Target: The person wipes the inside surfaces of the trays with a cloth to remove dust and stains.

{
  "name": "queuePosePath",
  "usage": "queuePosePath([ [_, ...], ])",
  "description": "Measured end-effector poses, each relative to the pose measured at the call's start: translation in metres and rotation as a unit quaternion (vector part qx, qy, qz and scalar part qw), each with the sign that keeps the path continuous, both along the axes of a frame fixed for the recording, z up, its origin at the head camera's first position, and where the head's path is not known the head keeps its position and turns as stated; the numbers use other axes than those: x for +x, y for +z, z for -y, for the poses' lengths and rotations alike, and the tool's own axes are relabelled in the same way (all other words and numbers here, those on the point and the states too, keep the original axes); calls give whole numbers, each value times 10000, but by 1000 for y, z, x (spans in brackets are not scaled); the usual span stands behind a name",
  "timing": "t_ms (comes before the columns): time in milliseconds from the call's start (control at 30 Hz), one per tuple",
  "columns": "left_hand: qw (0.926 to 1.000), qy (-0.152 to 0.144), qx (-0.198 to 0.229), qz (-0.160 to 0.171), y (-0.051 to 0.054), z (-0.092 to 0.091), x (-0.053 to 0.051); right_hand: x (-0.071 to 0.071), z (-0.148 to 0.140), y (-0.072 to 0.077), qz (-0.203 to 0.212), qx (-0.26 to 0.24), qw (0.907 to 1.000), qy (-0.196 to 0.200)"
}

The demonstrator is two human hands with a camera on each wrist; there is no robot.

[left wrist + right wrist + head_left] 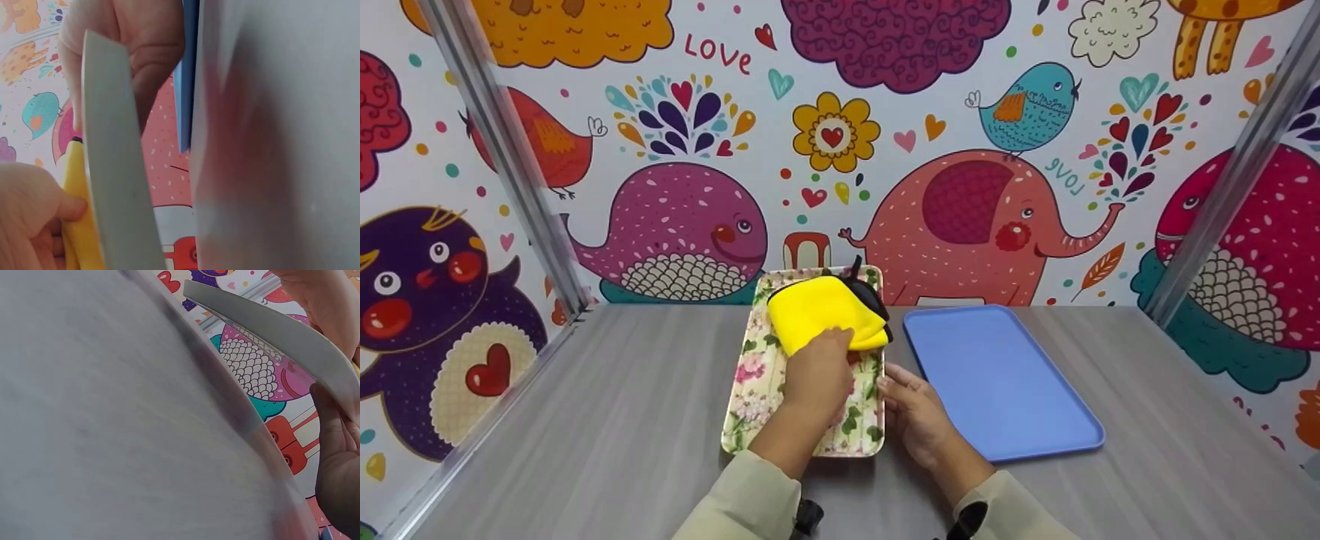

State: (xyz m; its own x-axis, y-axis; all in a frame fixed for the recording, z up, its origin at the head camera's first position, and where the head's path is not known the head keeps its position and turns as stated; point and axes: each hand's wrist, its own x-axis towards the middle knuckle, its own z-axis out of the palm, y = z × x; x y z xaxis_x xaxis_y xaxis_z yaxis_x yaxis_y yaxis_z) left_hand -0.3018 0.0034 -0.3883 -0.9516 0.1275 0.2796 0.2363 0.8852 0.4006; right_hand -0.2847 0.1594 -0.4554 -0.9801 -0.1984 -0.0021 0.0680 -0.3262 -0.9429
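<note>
In the head view we see the grey surface (622, 405) running wide to the left of the frame and also to the right, its far edge meeting the printed wall (825, 45) between two metal posts (502, 135). Right of centre lies the blue tray (1005, 390), with a narrow gap between it and the floral tray (757, 390) at centre, whose far end overlaps the wall. In the upper half of the floral tray we find the yellow cloth (814, 311), folded and dark-edged, a darker part showing at its right. The left hand (817, 375) has its grip closed over the cloth's near part; the right hand (919, 412) takes the tray's right rim. In the left wrist view we see the floral tray's pale underside down the middle, standing away from the surface at right; at lower left the left thumb presses the cloth, its other fingers curled and partly hidden, while the right hand comes in at the top, pinching the rim from both sides. In the right wrist view we have the surface filling the left, open room between it and the raised tray at upper right, and the right hand at lower right with fingers against the tray's edge.
</note>
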Motion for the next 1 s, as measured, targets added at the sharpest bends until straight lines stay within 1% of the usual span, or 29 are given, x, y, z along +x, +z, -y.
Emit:
queuePosePath([
  [167,9994,-246,-82,-237,-4,-3,2,1,1,0,79,8,10000,-59],
  [333,9994,-280,-162,-129,-5,-5,4,1,0,0,80,3,10000,-30],
  [500,9972,-456,-542,-239,-9,-5,6,1,-1,0,109,-55,9999,-60],
  [567,9964,-514,-627,-252,-10,-4,6,1,-1,0,135,-83,9998,-79],
  [667,9959,-594,-625,-280,-11,0,5,1,0,-1,162,-86,9998,-110],
  [800,9943,-676,-702,-435,-13,6,4,1,1,-1,125,-30,9998,-119],
  [900,9930,-693,-802,-518,-12,9,4,1,1,0,51,18,9999,-112],
  [1000,9929,-668,-842,-501,-12,11,4,1,1,0,37,43,9999,-146],
])
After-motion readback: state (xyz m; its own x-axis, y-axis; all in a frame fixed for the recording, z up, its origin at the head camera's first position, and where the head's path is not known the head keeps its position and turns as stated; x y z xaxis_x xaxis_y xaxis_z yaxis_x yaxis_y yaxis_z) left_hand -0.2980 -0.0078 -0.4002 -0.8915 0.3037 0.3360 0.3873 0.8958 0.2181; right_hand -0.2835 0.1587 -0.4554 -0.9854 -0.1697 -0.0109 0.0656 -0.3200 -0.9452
